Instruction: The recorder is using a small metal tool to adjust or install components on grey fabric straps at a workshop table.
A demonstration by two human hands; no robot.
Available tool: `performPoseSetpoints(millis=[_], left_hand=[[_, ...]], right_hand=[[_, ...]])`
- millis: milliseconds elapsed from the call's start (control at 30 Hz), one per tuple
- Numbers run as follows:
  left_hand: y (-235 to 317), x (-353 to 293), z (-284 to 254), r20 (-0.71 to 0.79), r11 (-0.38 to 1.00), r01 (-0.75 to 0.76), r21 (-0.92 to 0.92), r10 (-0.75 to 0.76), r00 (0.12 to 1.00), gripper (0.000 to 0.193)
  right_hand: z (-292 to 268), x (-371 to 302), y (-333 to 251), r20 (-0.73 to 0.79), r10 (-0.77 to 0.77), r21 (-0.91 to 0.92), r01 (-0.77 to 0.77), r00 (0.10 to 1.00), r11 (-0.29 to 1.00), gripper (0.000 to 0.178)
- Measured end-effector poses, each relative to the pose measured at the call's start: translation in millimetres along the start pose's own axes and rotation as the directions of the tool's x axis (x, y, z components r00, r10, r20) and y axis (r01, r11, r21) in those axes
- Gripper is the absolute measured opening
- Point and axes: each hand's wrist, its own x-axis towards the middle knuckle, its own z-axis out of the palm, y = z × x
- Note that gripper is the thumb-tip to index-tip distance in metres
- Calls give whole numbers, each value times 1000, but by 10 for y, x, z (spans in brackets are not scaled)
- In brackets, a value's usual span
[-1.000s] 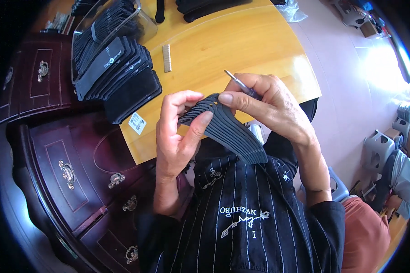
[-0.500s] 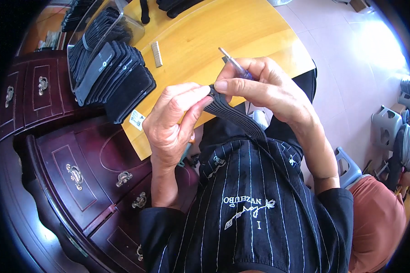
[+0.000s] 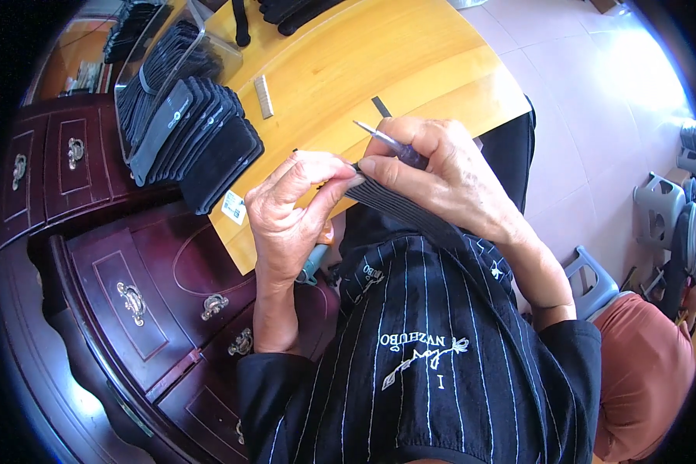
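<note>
A ribbed black elastic band [image 3: 406,210] runs from my fingertips down toward my lap. My left hand [image 3: 286,213] pinches its end between thumb and fingers. Close beside it, my right hand [image 3: 460,182] has its thumb at the same end of the band. Between that hand's fingers sits a slim pointed tool [image 3: 398,147] with a metal shaft and a purplish handle, its tip aimed up and to the left, off the band. What lies right under the fingertips is hidden. On the table beyond is a short dark strip [image 3: 380,107].
The yellow wooden table [image 3: 410,54] bears a pale ridged strip [image 3: 264,97], a stack of black pads [image 3: 209,139] and a clear plastic bin [image 3: 201,35]. Dark red drawers [image 3: 100,286] stand at left. Grey plastic stools [image 3: 591,278] and a reddish-brown cloth-covered shape [image 3: 642,379] are at right.
Both hands have dropped slightly and the band lies flatter. My right hand has tilted the tool further over to the left. The dark strip on the table now shows more fully.
</note>
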Motion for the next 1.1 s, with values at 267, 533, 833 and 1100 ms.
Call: performPoseSetpoints(millis=[267, 533, 833, 1100], left_hand=[[-13, 28, 2, 44, 1000, 4, -1, -4, 999, 19], [-69, 6, 74, 84, 964, -193, 181, 181, 980, 20], [-266, -89, 204, 19, 941, 62, -333, -60, 998, 20], [-273, -157, 277, 128, 828, 205, -522, -162, 978, 23]], right_hand=[[90, -16, 42, -23, -20, 6, 20, 1000, 1000, 17], [280, 2, 319, 51, 362, 796, -257, 931, 548, 20], [40, -66, 286, 183, 288, 227, -325, 940, 918, 32], [-77, -24, 275, 354, 341, 389, -469, 871, 793, 31]])
